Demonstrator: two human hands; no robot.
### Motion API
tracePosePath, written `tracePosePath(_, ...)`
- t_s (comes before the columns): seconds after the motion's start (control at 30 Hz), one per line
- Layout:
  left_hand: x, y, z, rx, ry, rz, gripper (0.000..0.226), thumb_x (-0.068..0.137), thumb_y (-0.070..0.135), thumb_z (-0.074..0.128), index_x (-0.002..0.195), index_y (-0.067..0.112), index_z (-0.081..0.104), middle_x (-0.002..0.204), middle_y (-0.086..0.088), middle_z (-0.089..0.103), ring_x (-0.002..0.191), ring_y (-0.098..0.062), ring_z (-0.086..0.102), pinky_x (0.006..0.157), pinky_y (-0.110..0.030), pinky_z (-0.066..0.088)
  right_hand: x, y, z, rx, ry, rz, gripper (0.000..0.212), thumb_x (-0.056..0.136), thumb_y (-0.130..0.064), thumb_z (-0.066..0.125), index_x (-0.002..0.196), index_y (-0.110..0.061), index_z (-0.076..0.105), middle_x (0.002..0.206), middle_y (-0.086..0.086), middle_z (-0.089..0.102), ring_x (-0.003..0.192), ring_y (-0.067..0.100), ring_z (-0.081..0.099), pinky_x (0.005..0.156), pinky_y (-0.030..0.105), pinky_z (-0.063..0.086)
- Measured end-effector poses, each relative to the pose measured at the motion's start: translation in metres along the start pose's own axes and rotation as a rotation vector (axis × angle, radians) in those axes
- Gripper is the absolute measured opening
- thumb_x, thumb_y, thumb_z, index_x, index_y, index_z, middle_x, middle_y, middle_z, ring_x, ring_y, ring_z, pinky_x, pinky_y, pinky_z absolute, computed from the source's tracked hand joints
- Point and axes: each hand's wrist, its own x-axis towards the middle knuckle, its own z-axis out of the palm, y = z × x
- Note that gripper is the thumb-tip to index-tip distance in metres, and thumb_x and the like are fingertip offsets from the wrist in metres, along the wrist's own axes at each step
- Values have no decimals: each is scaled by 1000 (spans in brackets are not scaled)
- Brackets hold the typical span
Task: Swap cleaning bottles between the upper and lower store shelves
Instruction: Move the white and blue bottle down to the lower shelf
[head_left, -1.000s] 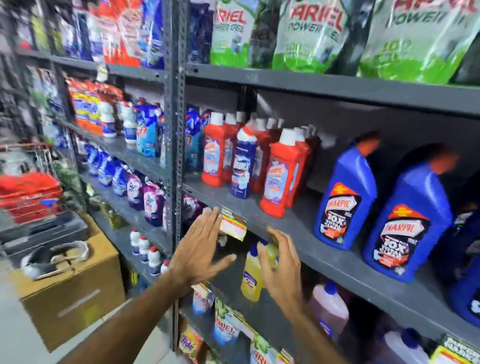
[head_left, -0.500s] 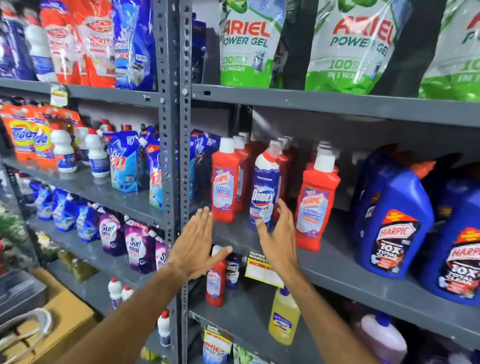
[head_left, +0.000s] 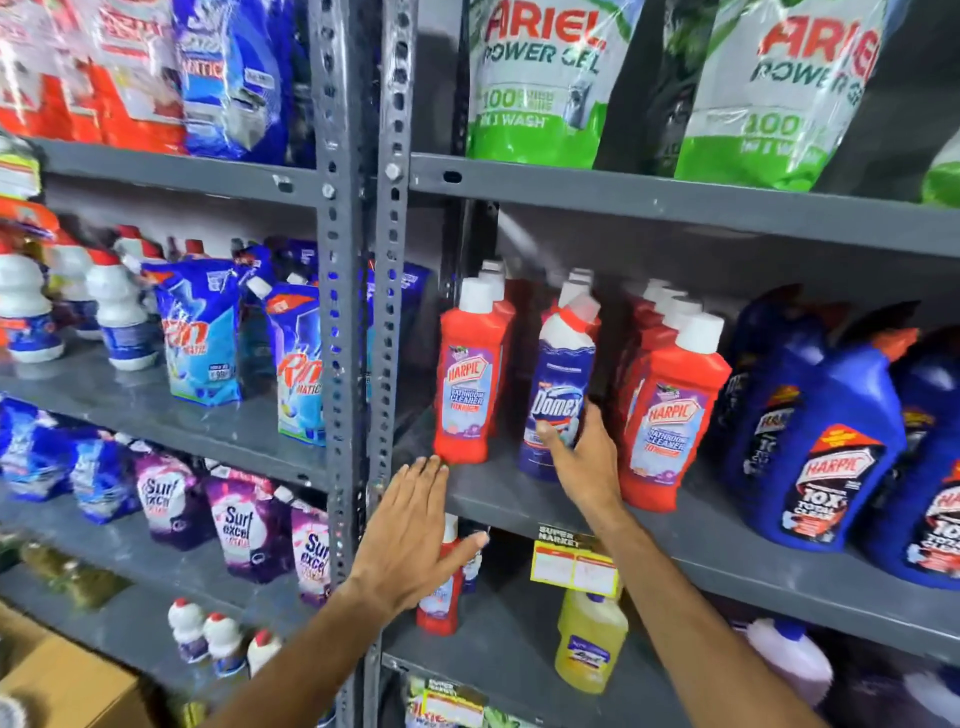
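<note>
A blue and white Domex bottle (head_left: 561, 374) stands on the middle shelf (head_left: 498, 506) between red Harpic bottles (head_left: 467, 374). My right hand (head_left: 587, 462) wraps its lower right side, thumb on the front label and fingers behind. One shelf down (head_left: 493, 660), a small red Harpic bottle (head_left: 439, 608) stands near the post, partly hidden by my left hand (head_left: 410, 540). That hand is flat with fingers spread in front of the shelf edge and holds nothing. A yellow bottle (head_left: 589, 644) stands to the right on the lower shelf.
More red Harpic bottles (head_left: 670, 415) and big blue Harpic jugs (head_left: 826, 457) crowd the right of the middle shelf. A yellow price tag (head_left: 574, 564) hangs off its edge. Grey uprights (head_left: 358, 312) divide the bays. Detergent pouches fill the left bay, and a cardboard box (head_left: 62, 691) sits low left.
The view swung up and closer to the middle shelf. My right hand rose from the lower shelf to the Domex bottle and closed around it. My left hand stayed open near the post.
</note>
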Motion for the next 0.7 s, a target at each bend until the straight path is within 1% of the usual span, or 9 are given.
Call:
tracePosePath(0.07, 0, -1, 2, -9, -17, -9, 103, 99, 79, 28, 154, -7, 43, 159, -26, 47, 150, -38, 44, 128, -42, 13, -1, 1, -2, -13, 10, -3, 55, 92, -24, 82, 139, -11, 57, 127, 7, 74, 105, 16, 70, 74, 5, 50)
tracePosePath(0.13, -1, -2, 3, -17, -41, -17, 106, 98, 82, 20, 157, -5, 37, 164, -24, 41, 155, -35, 37, 132, -41, 11, -4, 2, -4, -24, 19, -1, 56, 89, -26, 84, 137, -13, 58, 123, 2, 75, 104, 16, 72, 85, 24, 56)
tracePosePath(0.2, 0, -5, 3, -29, -53, -21, 109, 96, 85, 15, 163, -1, 27, 171, -20, 30, 161, -31, 24, 134, -39, 3, -9, 1, -4, -42, 42, 2, 56, 87, -28, 85, 135, -15, 59, 118, -3, 74, 103, 16, 72, 93, 39, 59)
tracePosePath(0.27, 2, -8, 3, -38, -63, -25, 110, 95, 87, 14, 165, 2, 18, 174, -17, 22, 163, -28, 13, 131, -36, -6, -16, -2, -4, -47, 52, -2, 56, 86, -29, 86, 134, -17, 60, 118, -3, 75, 102, 15, 73, 94, 39, 59)
tracePosePath(0.33, 2, -8, 1, -41, -75, -25, 111, 94, 87, 12, 166, 3, 12, 176, -16, 16, 164, -26, 8, 131, -35, -9, -27, -5, -6, -29, 41, -5, 56, 85, -30, 87, 134, -19, 60, 120, -3, 76, 100, 9, 73, 93, 37, 60)
tracePosePath(0.37, 1, -7, -1, -41, -86, -23, 112, 93, 88, 9, 166, 3, 10, 176, -16, 14, 164, -26, 5, 131, -36, -9, -33, -7, -7, -17, 33, -5, 57, 85, -31, 87, 134, -19, 60, 120, -5, 76, 100, 6, 73, 93, 38, 61)
tracePosePath(0.43, -1, -6, -3, -46, -101, -25, 113, 92, 88, 6, 166, 2, 7, 177, -16, 9, 165, -26, 1, 132, -37, -8, -46, -11, -10, 6, 21, -2, 57, 85, -32, 87, 134, -20, 60, 120, -5, 76, 103, 8, 74, 94, 41, 62)
tracePosePath(0.57, -20, -1, -4, -95, -92, -23, 107, 98, 83, 18, 166, 1, 1, 176, -16, -3, 164, -25, -9, 133, -39, -6, -73, -21, -19, 23, 1, -14, 59, 84, -36, 88, 134, -22, 60, 121, -5, 77, 107, 12, 75, 95, 47, 62)
tracePosePath(0.7, -51, 3, 5, -109, -35, 12, 102, 102, 79, 26, 166, 2, 6, 175, -13, -1, 164, -25, -2, 133, -42, 4, -100, -27, -26, 47, -1, -38, 55, 82, -32, 88, 130, -24, 62, 117, -9, 78, 103, 9, 76, 93, 46, 62)
